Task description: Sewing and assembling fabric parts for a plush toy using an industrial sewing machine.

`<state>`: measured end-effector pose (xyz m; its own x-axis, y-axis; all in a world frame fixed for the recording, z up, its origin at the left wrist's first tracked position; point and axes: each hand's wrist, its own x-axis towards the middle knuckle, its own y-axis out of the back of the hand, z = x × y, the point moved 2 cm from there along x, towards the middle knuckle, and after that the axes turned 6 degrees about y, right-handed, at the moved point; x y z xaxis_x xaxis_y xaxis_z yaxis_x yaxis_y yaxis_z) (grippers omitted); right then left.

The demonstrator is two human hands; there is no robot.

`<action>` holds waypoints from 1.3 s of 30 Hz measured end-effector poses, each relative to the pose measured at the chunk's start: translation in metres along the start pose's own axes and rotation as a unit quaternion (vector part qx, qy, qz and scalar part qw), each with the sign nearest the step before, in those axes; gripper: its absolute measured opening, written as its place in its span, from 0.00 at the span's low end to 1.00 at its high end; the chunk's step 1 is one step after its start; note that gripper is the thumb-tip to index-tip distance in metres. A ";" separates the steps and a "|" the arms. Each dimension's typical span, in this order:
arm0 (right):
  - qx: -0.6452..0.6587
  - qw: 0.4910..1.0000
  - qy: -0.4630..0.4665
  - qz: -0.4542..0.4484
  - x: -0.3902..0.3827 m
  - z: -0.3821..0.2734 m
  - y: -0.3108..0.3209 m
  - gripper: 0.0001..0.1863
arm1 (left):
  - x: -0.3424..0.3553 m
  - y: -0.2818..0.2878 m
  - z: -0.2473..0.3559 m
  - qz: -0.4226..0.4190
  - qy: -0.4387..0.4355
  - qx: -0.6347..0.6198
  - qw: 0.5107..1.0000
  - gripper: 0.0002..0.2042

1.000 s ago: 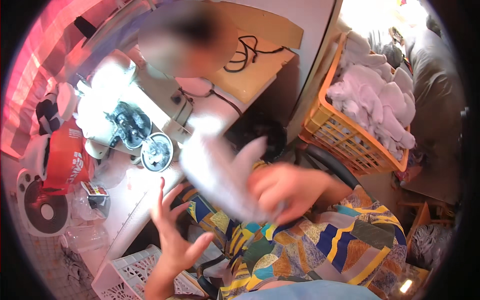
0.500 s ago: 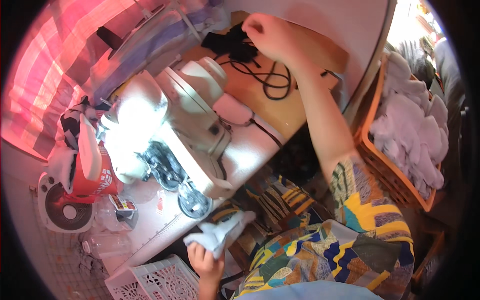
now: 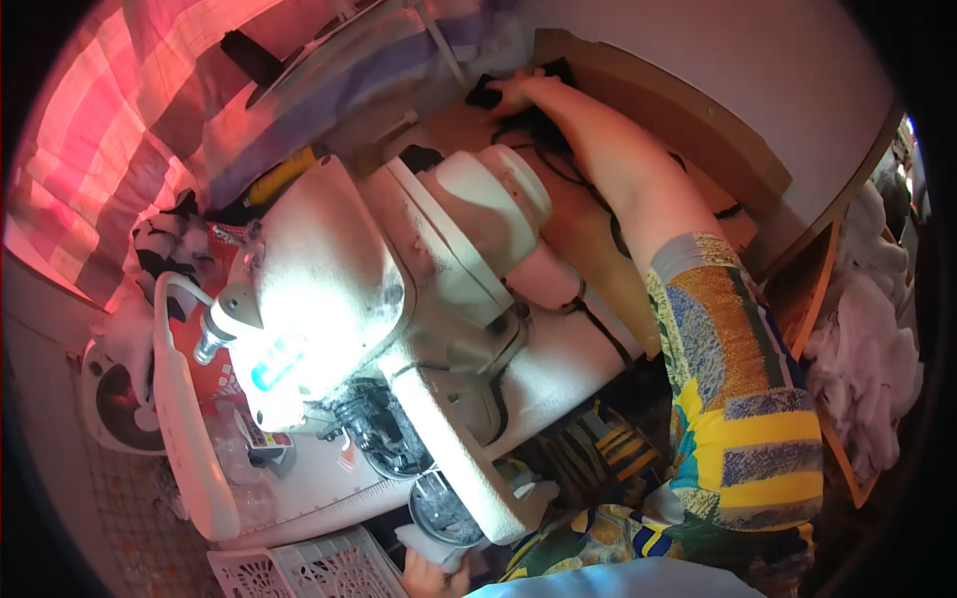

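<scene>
My left hand (image 3: 429,576) is closed on a pale fabric piece (image 3: 431,548) just below the round black-rimmed end of a white sewing machine (image 3: 439,249). The machine's arm and the lower edge of the picture hide part of the fabric and hand. My right arm stretches across to the far side, where my right hand (image 3: 513,95) has its fingers closed on a black, soft-looking bundle (image 3: 551,130). Behind the wrist, the bundle is partly covered. A bright lamp glare (image 3: 299,369) washes out the machine's front.
Black cable (image 3: 618,234) crosses the brown board under my right arm. An orange basket (image 3: 819,289) heaped with white fabric pieces (image 3: 862,349) stands at the right. A white openwork plastic basket (image 3: 309,570) sits at lower left, near a small fan (image 3: 115,399) and a white lamp arm (image 3: 184,419).
My right hand has come down onto the black bundle. The left hand with the pale fabric has moved lower, beside the machine's round end. The view has shifted, bringing the machine closer.
</scene>
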<state>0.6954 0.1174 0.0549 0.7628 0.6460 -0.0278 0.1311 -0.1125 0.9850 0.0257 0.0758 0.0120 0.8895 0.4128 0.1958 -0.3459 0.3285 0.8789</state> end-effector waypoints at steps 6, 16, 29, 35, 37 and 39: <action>-0.009 0.985 0.171 -0.024 -0.006 0.033 0.002 0.30 | 0.028 -0.007 0.017 0.044 0.030 -0.053 0.997 0.17; 0.120 0.963 0.205 0.130 -0.117 0.001 0.033 0.20 | 0.037 -0.019 0.033 0.085 -0.047 -0.066 0.993 0.11; 0.816 0.578 0.027 0.017 -0.469 -0.089 -0.055 0.11 | 0.023 -0.048 0.039 0.109 -0.008 -0.372 0.922 0.13; 0.817 0.513 -0.018 -0.264 -0.487 -0.167 -0.099 0.05 | 0.034 -0.037 0.026 -0.045 -0.028 -0.507 0.860 0.24; 0.801 0.545 0.017 -0.246 -0.487 -0.175 -0.111 0.05 | 0.026 -0.039 0.023 -0.050 0.046 -0.579 0.813 0.17; 0.800 0.531 0.011 -0.279 -0.487 -0.179 -0.112 0.07 | 0.024 -0.044 0.014 -0.039 0.055 -0.618 0.784 0.13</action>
<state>0.1957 -0.0495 -0.0116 0.3168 0.9226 -0.2200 0.7165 -0.3848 -0.5818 0.0665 0.0596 -0.0157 0.9144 0.3997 0.0645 -0.3778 0.8996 -0.2188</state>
